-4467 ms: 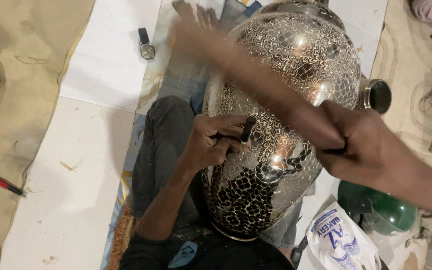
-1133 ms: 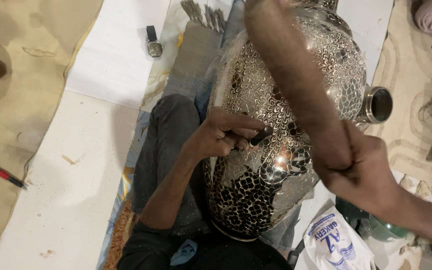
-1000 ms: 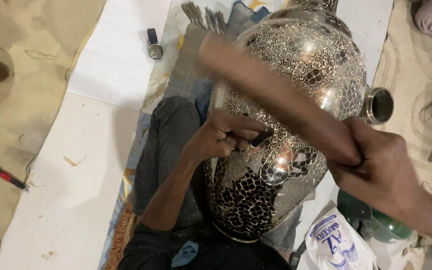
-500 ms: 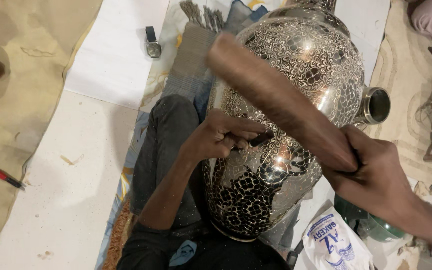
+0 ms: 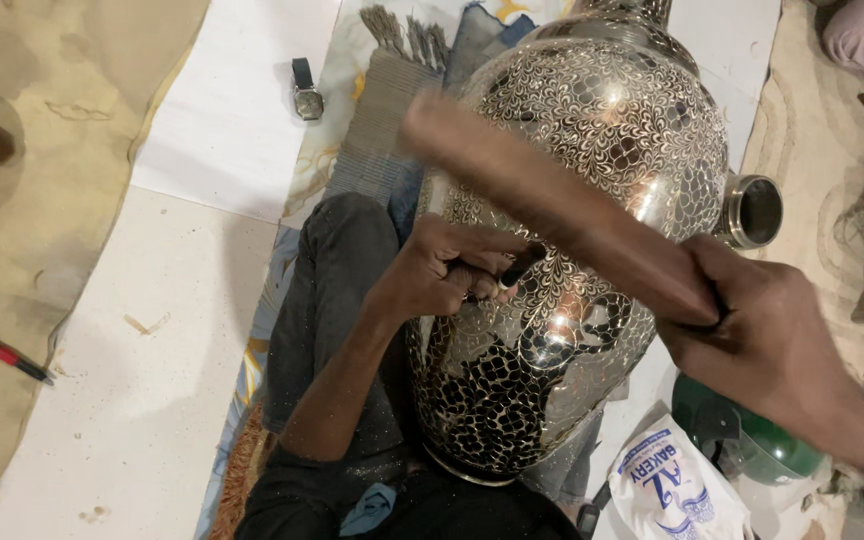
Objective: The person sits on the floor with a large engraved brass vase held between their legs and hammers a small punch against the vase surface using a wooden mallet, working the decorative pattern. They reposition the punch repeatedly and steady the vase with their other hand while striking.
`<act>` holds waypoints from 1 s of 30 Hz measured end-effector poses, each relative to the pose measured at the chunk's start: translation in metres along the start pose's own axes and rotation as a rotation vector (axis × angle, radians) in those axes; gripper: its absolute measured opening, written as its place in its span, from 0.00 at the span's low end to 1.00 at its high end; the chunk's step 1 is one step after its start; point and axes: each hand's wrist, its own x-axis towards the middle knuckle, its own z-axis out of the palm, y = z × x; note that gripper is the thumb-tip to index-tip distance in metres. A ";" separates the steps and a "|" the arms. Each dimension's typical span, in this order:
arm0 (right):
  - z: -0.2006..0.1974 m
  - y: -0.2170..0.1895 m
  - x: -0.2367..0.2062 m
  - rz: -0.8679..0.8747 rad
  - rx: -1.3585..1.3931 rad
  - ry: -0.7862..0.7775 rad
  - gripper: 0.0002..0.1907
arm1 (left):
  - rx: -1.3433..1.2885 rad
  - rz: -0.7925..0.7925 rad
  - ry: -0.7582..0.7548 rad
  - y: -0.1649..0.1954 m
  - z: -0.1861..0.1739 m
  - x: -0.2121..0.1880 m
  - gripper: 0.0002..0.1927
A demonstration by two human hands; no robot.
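Two hands are working on one large engraved metal vase [image 5: 562, 260], and only the head view is showing it. The right hand [image 5: 767, 345], at four o'clock of the frame, is clamped round the thick end of a wooden mallet [image 5: 552, 205]. The mallet is blurring with motion and its far end now lies lower and further toward nine o'clock than half a second ago, so a stroke is coming down across the vase's belly; judging by that, the hammering is in full swing, not finished.

The left hand [image 5: 447, 270] is staying put near the frame's centre, its fingers closed tight on a small dark chisel [image 5: 517, 270] whose tip is touching the vase wall.

The vase is lying tilted across the person's lap, neck toward twelve o'clock, base toward six. Its upper body is carrying fine silvery scrollwork, while the lower part is showing coarser dark cells with bright outlines.

A wristwatch [image 5: 305, 92] is lying on the white floor at eleven o'clock, a red-and-black pen [image 5: 12, 357] at nine, a green lidded tub [image 5: 747, 440] and a printed white bag [image 5: 677, 490] at five.
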 end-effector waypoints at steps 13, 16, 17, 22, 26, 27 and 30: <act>0.012 -0.016 0.014 -0.121 0.284 0.094 0.07 | 0.016 -0.025 0.018 0.007 -0.001 -0.004 0.33; 0.009 0.005 0.010 -0.160 -0.100 -0.016 0.11 | -0.009 -0.053 0.025 0.014 -0.001 -0.002 0.37; 0.010 0.012 0.008 -0.178 0.053 0.041 0.14 | -0.021 -0.052 0.026 0.015 0.000 -0.001 0.39; 0.004 0.018 0.006 -0.037 -0.007 -0.150 0.12 | 0.030 -0.022 0.051 0.011 0.003 0.000 0.35; -0.001 0.002 0.007 0.002 0.057 -0.011 0.16 | -0.008 -0.058 0.039 0.004 0.002 -0.001 0.33; -0.002 -0.001 0.008 -0.018 0.209 0.041 0.16 | -0.053 -0.045 0.038 0.003 0.002 -0.002 0.33; -0.004 -0.001 0.014 -0.109 0.174 0.090 0.14 | -0.106 -0.006 0.052 0.001 0.002 -0.003 0.30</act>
